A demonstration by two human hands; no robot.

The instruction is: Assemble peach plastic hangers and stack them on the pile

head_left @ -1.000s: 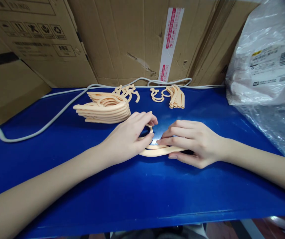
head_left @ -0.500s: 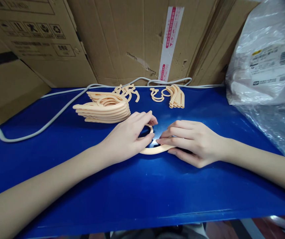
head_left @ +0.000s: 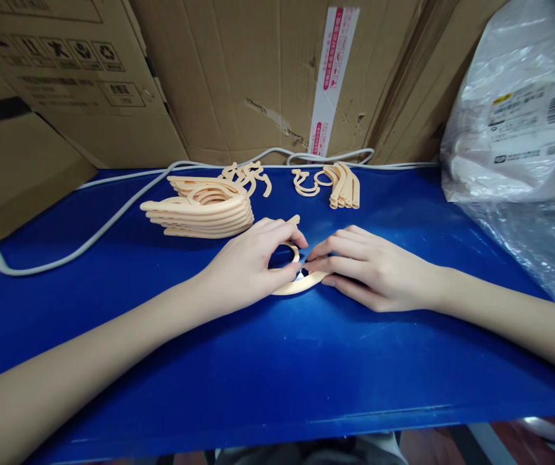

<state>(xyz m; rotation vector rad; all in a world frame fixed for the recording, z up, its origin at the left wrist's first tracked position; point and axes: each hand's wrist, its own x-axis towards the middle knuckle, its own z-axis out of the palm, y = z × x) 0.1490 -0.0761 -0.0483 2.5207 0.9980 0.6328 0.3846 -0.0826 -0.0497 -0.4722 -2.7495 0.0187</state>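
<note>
A peach plastic hanger (head_left: 297, 285) lies on the blue table (head_left: 277, 361) between my hands. My left hand (head_left: 251, 261) curls round its hook end, fingers closed on it. My right hand (head_left: 367, 266) pinches the hanger's curved arm from the right, fingertips pressed together on it. Most of the hanger is hidden under both hands. Just behind my left hand sits a stack of assembled peach hangers (head_left: 200, 210).
Loose hanger hooks (head_left: 251, 175) and a bundle of hanger arms (head_left: 343, 186) lie near the back edge. A white cable (head_left: 93, 234) runs across the left and rear. Cardboard boxes (head_left: 239, 77) wall the back. A plastic bag (head_left: 514, 116) fills the right corner.
My right hand has slid left and up along the hanger toward my left hand. Less of the hanger's arm shows now. My left hand stays in place.
</note>
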